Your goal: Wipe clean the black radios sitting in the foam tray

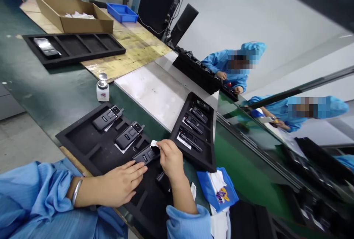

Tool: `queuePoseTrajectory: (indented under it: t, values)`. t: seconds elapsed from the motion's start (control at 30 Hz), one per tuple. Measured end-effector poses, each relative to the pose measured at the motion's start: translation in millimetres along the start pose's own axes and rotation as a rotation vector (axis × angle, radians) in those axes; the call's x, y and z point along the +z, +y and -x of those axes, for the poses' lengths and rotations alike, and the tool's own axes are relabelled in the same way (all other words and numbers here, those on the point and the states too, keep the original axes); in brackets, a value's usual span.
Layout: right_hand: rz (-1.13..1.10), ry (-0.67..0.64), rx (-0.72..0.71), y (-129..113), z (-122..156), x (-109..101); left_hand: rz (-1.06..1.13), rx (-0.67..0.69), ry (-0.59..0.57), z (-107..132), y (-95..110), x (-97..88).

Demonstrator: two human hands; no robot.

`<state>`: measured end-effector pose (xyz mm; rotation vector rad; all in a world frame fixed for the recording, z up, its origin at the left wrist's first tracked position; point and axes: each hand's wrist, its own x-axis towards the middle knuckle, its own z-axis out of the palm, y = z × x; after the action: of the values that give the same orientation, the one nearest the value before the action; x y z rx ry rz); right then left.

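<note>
A black foam tray [83, 139] lies in front of me with three black handheld devices in its slots. My left hand [120, 183] lies flat, fingers stretched out, steadying the nearest device [145, 155]. My right hand [170, 158] pinches a small white cloth or paper [154, 143] at the top end of that device. The other two devices [107, 117] [128, 135] sit farther up the tray.
A second tray [206, 158] with several devices lies to the right. A small white bottle [102, 88], a blue packet [217, 191], a far tray [74, 49], a cardboard box [83, 16] and a blue bin [122, 12] surround them. Two people in blue work across the table.
</note>
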<state>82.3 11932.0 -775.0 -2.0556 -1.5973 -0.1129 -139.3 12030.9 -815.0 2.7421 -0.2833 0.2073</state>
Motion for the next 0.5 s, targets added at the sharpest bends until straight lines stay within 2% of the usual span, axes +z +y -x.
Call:
queuePoseTrajectory:
  t: [0.07, 0.17, 0.4, 0.5]
  values:
    - [0.097, -0.085, -0.099, 2, -9, 9, 0.007, 0.003, -0.012, 0, 1, 0.1]
    - [0.174, -0.152, -0.158, 4, -8, 10, 0.016, 0.009, -0.025, -2, 2, 0.1]
    - [0.163, -0.212, -0.183, 7, 21, -15, 0.032, 0.041, -0.006, -1, 0, -3.7]
    - [0.157, -0.216, -0.148, 10, 19, -23, 0.011, 0.043, 0.002, -1, 0, -2.1]
